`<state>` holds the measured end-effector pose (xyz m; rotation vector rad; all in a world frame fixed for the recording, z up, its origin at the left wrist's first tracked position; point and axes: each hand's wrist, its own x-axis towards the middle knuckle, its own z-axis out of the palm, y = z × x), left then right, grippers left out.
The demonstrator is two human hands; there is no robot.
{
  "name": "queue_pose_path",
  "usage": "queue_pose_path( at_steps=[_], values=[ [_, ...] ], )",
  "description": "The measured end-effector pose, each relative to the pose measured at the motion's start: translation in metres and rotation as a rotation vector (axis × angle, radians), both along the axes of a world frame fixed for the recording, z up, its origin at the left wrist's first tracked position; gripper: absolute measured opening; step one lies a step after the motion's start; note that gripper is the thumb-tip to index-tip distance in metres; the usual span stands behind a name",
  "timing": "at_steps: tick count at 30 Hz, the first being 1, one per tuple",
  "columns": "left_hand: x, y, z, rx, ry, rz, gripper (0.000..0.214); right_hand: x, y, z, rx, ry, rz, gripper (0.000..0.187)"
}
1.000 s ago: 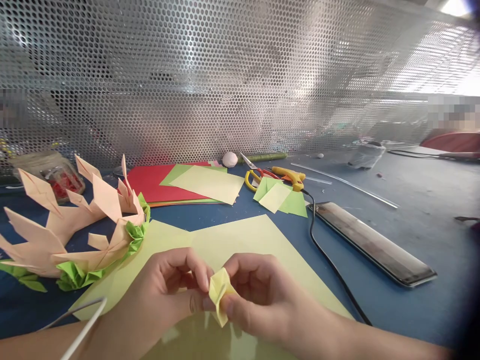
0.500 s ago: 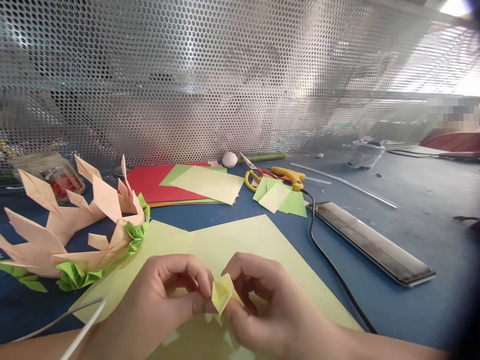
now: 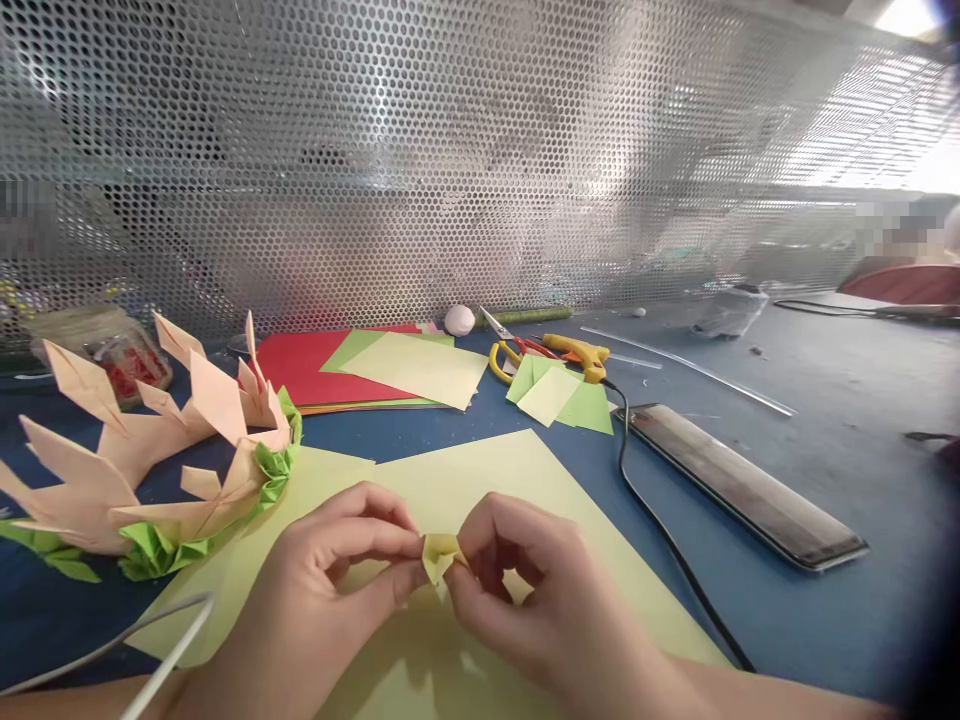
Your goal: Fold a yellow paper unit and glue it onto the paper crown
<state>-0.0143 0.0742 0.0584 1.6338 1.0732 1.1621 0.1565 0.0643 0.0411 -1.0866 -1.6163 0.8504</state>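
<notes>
Between my two hands is a small folded piece of yellow paper [image 3: 441, 552]. My left hand [image 3: 341, 575] pinches its left side between thumb and fingers. On the other side, my right hand [image 3: 525, 585] grips the right edge the same way, and its fingertips hide part of the folds. Large pale yellow sheets [image 3: 480, 470] lie flat beneath both hands. To the left stands a ring-shaped paper craft [image 3: 161, 440] with pointed peach pieces and crumpled green paper along its outer edge.
Red paper [image 3: 300, 365] and other coloured sheets lie behind. Scissors [image 3: 501, 335], a yellow glue gun [image 3: 581, 352] and small green papers [image 3: 589, 405] are back right. A phone [image 3: 742, 485] and black cord [image 3: 660, 540] lie right. A perforated metal screen [image 3: 480, 150] closes off the back.
The folded yellow paper has turned and moved slightly up in my fingers, so its top edge now looks flatter. My left fingers have straightened a little. Both hands keep their pinch.
</notes>
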Motion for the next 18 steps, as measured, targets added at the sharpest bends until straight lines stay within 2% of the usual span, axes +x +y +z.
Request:
queue_pose_path(
  at_steps=[4, 10, 14, 18],
  values=[
    [0.001, -0.004, -0.001, 0.025, 0.058, 0.080, 0.029, -0.001, 0.000, -0.002, 0.031, -0.011, -0.026, 0.012],
    [-0.005, -0.004, -0.009, 0.052, 0.194, 0.044, 0.027, 0.001, -0.002, 0.001, 0.038, -0.052, -0.018, 0.012],
    [-0.003, -0.005, -0.008, -0.050, 0.121, 0.035, 0.022, 0.003, -0.002, 0.007, 0.026, -0.084, 0.005, 0.012],
    [-0.001, -0.002, -0.005, -0.236, 0.004, -0.016, 0.013, 0.005, -0.002, 0.010, 0.023, -0.120, 0.045, 0.012]
  ],
)
